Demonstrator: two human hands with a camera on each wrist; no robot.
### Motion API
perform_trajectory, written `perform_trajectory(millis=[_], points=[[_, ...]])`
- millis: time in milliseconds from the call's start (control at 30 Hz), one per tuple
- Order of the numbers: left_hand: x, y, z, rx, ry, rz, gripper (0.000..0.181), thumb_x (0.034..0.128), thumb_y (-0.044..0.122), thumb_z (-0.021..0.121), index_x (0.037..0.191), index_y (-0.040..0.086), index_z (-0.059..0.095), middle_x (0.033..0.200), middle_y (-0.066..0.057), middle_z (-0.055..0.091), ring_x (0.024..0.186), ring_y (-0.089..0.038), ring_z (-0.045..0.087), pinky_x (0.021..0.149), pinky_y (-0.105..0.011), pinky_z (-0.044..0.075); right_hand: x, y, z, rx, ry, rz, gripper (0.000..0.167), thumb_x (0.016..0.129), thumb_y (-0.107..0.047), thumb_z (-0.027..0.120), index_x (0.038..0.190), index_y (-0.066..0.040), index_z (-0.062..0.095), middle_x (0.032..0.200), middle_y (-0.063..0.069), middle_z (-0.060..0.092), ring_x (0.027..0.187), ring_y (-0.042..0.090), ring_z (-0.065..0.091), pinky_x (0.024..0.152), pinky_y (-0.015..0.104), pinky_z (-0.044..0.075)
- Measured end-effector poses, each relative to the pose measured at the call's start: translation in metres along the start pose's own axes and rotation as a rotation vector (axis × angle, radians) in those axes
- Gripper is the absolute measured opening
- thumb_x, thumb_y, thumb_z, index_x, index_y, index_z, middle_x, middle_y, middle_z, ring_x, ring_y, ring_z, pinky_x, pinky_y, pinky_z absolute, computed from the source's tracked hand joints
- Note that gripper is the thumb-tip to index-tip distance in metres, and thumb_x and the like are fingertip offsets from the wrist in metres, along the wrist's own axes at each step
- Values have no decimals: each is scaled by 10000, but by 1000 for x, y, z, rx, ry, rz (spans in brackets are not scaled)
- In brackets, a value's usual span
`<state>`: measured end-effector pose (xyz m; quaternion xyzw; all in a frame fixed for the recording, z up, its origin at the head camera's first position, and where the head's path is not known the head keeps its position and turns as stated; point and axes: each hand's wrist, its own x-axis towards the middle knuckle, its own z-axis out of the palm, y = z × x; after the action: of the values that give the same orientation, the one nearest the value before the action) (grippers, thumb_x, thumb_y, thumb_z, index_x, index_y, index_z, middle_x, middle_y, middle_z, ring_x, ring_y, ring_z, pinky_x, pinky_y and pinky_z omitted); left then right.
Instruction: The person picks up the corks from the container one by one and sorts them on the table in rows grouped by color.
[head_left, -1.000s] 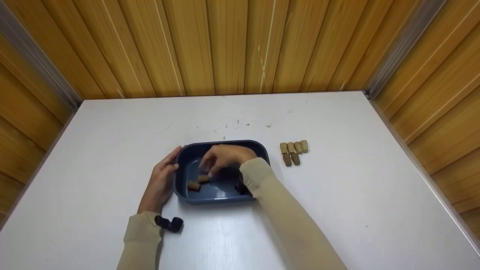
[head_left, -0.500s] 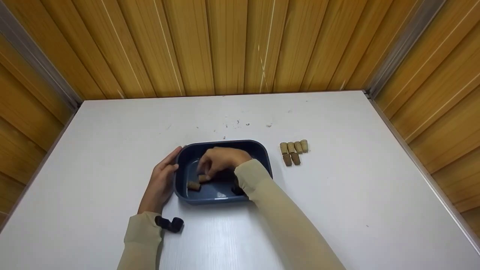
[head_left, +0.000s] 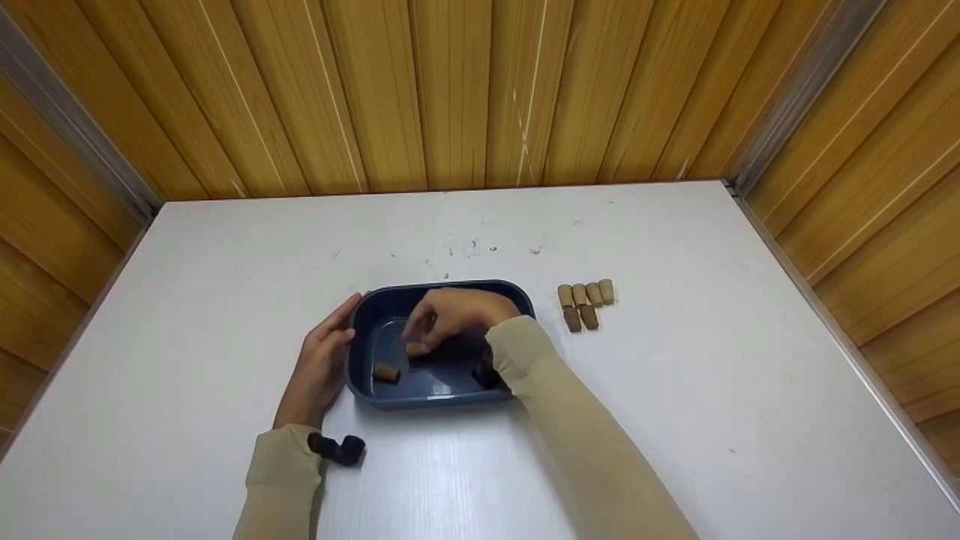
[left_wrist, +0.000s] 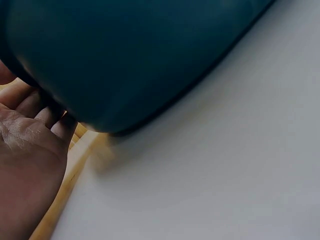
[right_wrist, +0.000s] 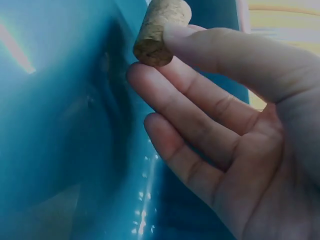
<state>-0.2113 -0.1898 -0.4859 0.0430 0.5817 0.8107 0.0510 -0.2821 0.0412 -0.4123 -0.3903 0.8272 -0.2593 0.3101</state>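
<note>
In the head view my right hand [head_left: 457,311] is inside a dark blue rectangular tray [head_left: 442,401]. It pinches a cork stopper [right_wrist: 161,30] between thumb and fingers, seen close up in the right wrist view. A second cork stopper [head_left: 386,373] lies on its side near the tray's left end. My left hand [head_left: 322,360] rests against the outside of the tray's left wall, its fingers extended toward the far corner and the thumb by the rim. In the left wrist view those fingers are partly hidden behind the tray wall [left_wrist: 135,60].
To the right of the tray, several light cork stoppers [head_left: 586,294] lie side by side, with two darker ones [head_left: 581,319] just in front. All stand on a white table [head_left: 675,390]. Wood-look panels [head_left: 457,97] close off the back and sides.
My right hand has closed its thumb and fingers on one cork stopper, shifting it slightly right and away from the other. The left hand stays at the tray's left side.
</note>
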Motion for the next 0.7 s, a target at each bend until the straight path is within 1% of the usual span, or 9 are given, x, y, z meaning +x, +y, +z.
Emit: perform_trajectory(millis=[167, 267, 367, 533, 700], points=[[0, 0, -1, 14, -6, 12, 567, 910, -66, 349, 1475, -29, 308, 1554, -97, 331, 1426, -94, 323, 1188, -265, 216, -9, 2, -8, 53, 16, -16, 350, 835, -63, 683, 1181, -110, 698, 1012, 47, 706, 829, 58, 562, 703, 164, 473], [0, 0, -1, 22, -5, 17, 566, 910, -67, 349, 1473, -32, 310, 1553, -107, 328, 1429, -101, 319, 1192, -269, 209, -16, 2, -12, 67, 38, -17, 369, 832, -51, 662, 1192, -126, 695, 999, 45, 701, 825, 64, 563, 690, 174, 473], [0, 0, -1, 33, -3, 18, 566, 908, -66, 350, 1472, -35, 309, 1554, -117, 322, 1441, -122, 299, 1197, -275, 200, -24, 2, -16, 83, 63, -21, 376, 831, -46, 655, 1196, -128, 692, 1007, 54, 698, 866, 73, 593, 740, 184, 496], [-1, 0, 0, 21, 1, 6, 569, 911, -64, 356, 1477, -19, 312, 1565, -109, 307, 1454, -141, 275, 1196, -276, 201, -39, 2, -23, 99, 111, -62, 352, 844, -53, 667, 1194, -80, 679, 1039, 90, 694, 943, 128, 631, 835, 231, 521], [-1, 0, 2, 17, 11, 5, 572, 904, -67, 357, 1473, -9, 332, 1568, -105, 304, 1463, -152, 255, 1195, -275, 198, -53, 8, -28, 112, 173, -85, 343, 839, -69, 697, 1180, -60, 675, 1106, 86, 692, 981, 176, 655, 870, 262, 533]])
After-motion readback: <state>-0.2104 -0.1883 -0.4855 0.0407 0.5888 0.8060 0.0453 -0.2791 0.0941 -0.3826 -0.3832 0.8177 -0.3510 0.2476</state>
